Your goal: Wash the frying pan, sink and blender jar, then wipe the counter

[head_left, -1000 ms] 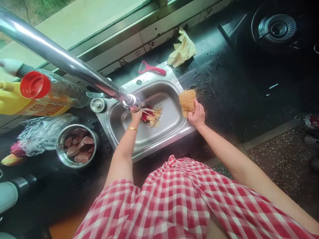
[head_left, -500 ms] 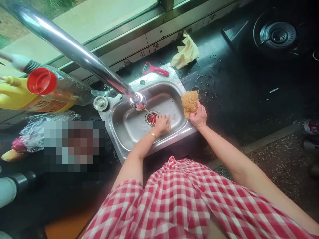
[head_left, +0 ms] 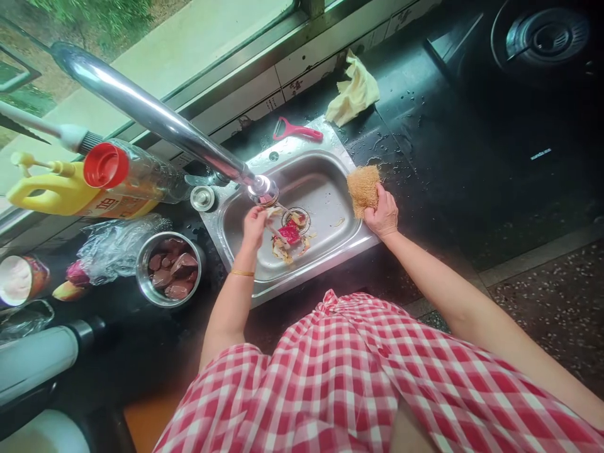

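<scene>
My right hand [head_left: 383, 212] grips a tan loofah sponge [head_left: 363, 190] at the right rim of the sink [head_left: 325, 182]. Over the basin's left side, under the tap [head_left: 262, 189], my left hand [head_left: 255, 225] is closed, fingertips pinched together. Something pale shows at those fingertips, too small to make out. Below it, wet pale and brownish scraps [head_left: 282, 253] and a red piece [head_left: 289, 234] lie around the drain [head_left: 302, 220].
A pink peeler [head_left: 302, 131] lies on the sink's back edge, a cream cloth [head_left: 355, 91] behind it. To the left stand a metal pot [head_left: 141, 277] of dark red chunks, a red-capped clear bottle [head_left: 155, 173] and a yellow jug [head_left: 51, 192]. A stove burner [head_left: 550, 38] sits far right.
My left hand has moved up and left from the drain towards the tap, leaving the scraps and red piece uncovered. My right hand still holds the loofah sponge at the rim. The view has shifted slightly.
</scene>
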{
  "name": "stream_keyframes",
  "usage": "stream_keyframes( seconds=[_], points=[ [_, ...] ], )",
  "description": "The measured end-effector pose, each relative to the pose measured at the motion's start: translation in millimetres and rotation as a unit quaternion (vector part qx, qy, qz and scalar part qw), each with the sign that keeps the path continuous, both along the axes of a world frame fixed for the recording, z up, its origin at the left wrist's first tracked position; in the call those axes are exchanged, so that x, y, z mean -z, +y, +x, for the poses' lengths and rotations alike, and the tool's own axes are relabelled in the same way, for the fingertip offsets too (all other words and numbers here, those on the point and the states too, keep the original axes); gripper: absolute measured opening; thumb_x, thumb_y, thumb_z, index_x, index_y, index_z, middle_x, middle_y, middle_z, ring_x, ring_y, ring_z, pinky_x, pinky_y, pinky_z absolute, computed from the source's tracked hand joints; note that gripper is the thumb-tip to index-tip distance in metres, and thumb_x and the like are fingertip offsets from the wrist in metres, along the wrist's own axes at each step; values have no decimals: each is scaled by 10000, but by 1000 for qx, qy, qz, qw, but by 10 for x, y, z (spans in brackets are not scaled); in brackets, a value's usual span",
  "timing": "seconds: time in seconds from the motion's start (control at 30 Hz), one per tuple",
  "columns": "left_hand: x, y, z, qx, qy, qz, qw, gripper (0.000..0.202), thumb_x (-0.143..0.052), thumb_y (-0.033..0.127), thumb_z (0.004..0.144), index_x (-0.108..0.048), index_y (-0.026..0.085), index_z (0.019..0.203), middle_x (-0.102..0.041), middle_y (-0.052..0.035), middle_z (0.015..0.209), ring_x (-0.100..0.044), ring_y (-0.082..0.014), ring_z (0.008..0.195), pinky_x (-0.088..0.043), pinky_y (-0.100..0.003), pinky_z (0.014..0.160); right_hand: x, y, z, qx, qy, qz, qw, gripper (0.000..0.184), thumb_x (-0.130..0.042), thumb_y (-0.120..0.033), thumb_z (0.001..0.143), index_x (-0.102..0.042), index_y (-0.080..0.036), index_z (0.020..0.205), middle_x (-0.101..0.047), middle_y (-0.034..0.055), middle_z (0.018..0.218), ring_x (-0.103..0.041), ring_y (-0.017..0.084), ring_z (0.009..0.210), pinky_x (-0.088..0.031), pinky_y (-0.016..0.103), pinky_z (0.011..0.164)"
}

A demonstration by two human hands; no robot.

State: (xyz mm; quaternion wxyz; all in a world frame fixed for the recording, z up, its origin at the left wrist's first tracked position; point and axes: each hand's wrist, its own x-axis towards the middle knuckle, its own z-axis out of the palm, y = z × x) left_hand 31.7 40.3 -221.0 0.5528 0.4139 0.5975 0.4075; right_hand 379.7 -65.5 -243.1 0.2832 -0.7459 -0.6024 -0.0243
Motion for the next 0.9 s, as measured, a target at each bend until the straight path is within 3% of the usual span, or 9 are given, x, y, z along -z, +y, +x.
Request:
stream_keyframes(
  seconds=[0.17,0.27,0.33,0.43,0.53,0.63,0.77,0.83,0.9],
  points=[
    [-483,158,-384,-92,-6,27,995,143,-552,155,708,-564,188,847,-567,50,634,-491,-65,489,-419,-183,439,-6,4,-6,4,-4,-4,1000,710,-427,-201,662,-377,-89,1361,-575,155,1049,-543,302,940,-476,468,866],
    [-718,186,-563,-116,21,60,991,144,-534,182,714,-575,228,844,-534,69,612,-484,-65,477,-396,-180,432,-8,3,-5,4,0,-7,1000,711,-423,-192,661,-370,-98,1363,-570,155,1061,-541,304,946,-472,476,870],
    [-835,222,-680,-118,63,91,987,155,-526,225,721,-583,250,863,-534,65,645,-513,-80,502,-462,-224,496,-9,2,-4,2,0,-6,1000,710,-424,-191,660,-370,-99,1362,-568,155,1063,-539,304,952,-470,478,877],
    [-885,296,-827,-114,223,106,962,227,-483,308,778,-600,254,965,-592,16,752,-618,-162,659,-560,-401,688,-13,0,-3,3,-1,-6,1000,704,-426,-194,661,-378,-100,1358,-570,154,1059,-543,303,953,-472,475,874],
    [-731,249,-835,-16,452,75,888,298,-509,363,831,-636,215,1056,-632,-108,1055,-587,-313,1087,-471,-546,937,-13,-4,-1,7,-4,-4,1000,700,-427,-199,664,-391,-90,1354,-575,152,1039,-549,300,946,-479,463,859],
    [-385,-25,-650,185,614,104,760,520,-670,323,770,-575,183,1262,-377,-179,1455,-291,-408,1370,-278,-598,1082,-6,-6,4,3,-5,2,1000,695,-431,-203,669,-394,-75,1351,-578,153,1020,-552,299,938,-482,455,851],
    [211,-438,-372,492,599,134,618,866,-770,360,684,-381,228,1446,-175,-173,1572,-154,-378,1438,-165,-567,1131,4,-6,9,5,-5,-2,1000,701,-432,-197,666,-382,-94,1357,-576,154,1039,-556,303,937,-477,465,856],
    [472,-512,-327,545,582,133,588,999,-789,443,637,-310,208,1482,-161,-200,1569,-129,-389,1441,-145,-572,1129,3,-7,8,3,-6,-3,1000,705,-431,-196,664,-377,-93,1360,-576,156,1048,-556,306,946,-472,468,868],
    [660,-500,-331,548,572,143,593,993,-762,463,655,-302,161,1482,-200,-233,1543,-175,-392,1424,-191,-534,1124,-2,-8,3,0,-7,-4,1000,709,-430,-197,662,-372,-88,1360,-577,157,1048,-556,307,947,-470,469,874]
  ],
)
